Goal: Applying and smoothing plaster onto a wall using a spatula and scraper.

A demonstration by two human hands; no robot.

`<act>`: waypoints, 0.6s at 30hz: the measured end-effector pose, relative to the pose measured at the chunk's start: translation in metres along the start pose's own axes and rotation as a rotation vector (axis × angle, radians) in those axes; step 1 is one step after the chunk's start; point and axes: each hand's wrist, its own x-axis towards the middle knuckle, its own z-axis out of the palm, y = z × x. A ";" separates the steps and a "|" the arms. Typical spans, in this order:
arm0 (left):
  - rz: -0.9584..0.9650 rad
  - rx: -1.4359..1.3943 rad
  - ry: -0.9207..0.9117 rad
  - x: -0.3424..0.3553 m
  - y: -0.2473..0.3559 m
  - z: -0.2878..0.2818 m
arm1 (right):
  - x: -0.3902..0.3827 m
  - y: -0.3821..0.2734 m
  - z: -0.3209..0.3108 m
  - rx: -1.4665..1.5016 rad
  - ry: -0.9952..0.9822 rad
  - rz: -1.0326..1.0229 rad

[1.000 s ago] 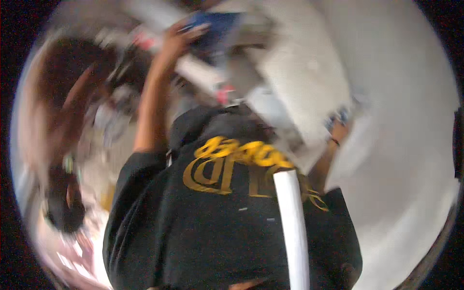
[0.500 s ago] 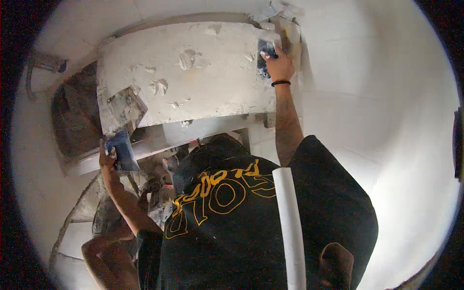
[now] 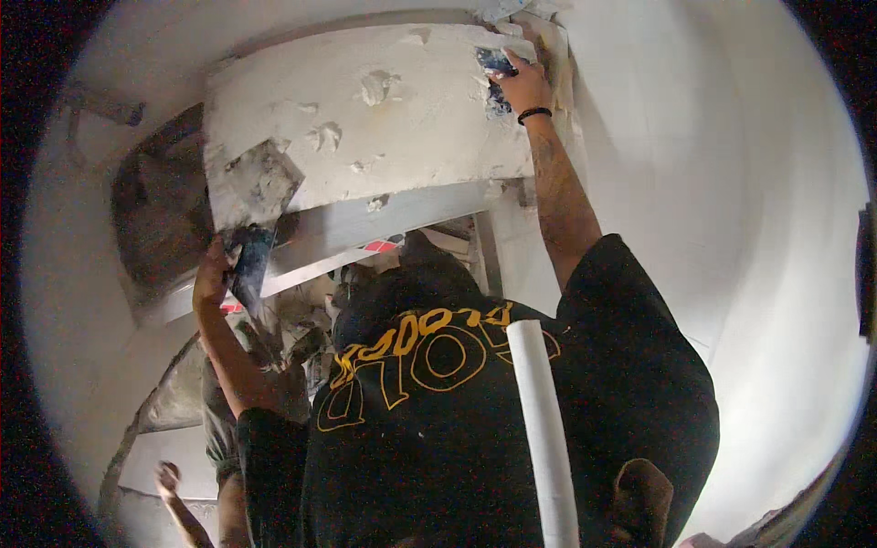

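My left hand (image 3: 212,271) is closed around the edge of a dark blue flat tool (image 3: 252,269), just below the left corner of a white plaster-covered slab (image 3: 429,123). Above that tool, a grey stained square piece (image 3: 263,175) lies on the slab's corner; I cannot tell if the two are joined. My right hand (image 3: 524,84) grips another dark blue flat piece (image 3: 498,62), smeared with plaster, at the slab's far right end. That hand covers part of the piece. Rough lumps of plaster (image 3: 379,87) stick up from the slab's surface.
A smooth grey beam (image 3: 384,212) runs along the slab's near edge, with red-and-white markings (image 3: 379,246) beneath. A white tube (image 3: 541,429) crosses my black shirt. At lower left shows another person's hand (image 3: 168,479). Pale walls (image 3: 658,164) rise at the right.
The slab and both my hands sit a little higher in the view, and the slab's left end lies further right. Both hands keep their grips. The other person's bare arm has moved at lower left.
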 end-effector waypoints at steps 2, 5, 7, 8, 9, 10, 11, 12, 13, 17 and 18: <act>0.077 -0.125 -0.195 -0.007 0.014 0.000 | 0.001 0.003 -0.004 0.056 -0.008 0.016; -0.003 -0.131 -0.061 -0.027 0.023 0.008 | 0.007 0.004 -0.016 0.120 0.010 0.116; -0.061 -0.191 -0.004 -0.037 0.019 0.009 | 0.016 0.003 -0.023 0.104 -0.036 0.168; -0.013 -0.249 -0.044 -0.039 0.013 0.010 | 0.021 0.003 -0.025 0.046 -0.092 0.265; -0.085 -0.251 0.018 -0.038 0.009 0.009 | 0.026 0.002 -0.030 0.055 -0.121 0.253; -0.067 -0.273 -0.025 -0.036 0.004 0.009 | 0.029 0.002 -0.031 0.080 -0.102 0.217; -0.079 -0.100 0.057 -0.034 0.003 0.007 | 0.034 0.003 -0.035 0.070 -0.076 0.204; 0.004 0.169 0.035 -0.030 0.001 0.008 | 0.036 0.004 -0.036 0.098 -0.077 0.194; 0.152 0.328 -0.034 -0.029 0.001 0.009 | 0.041 0.004 -0.036 0.103 -0.061 0.234; -0.147 -0.230 0.113 -0.044 0.018 0.011 | 0.050 0.003 -0.026 -0.077 -0.108 0.023; -0.021 -0.076 0.159 -0.057 0.022 0.013 | 0.053 0.002 -0.024 0.114 -0.021 -0.020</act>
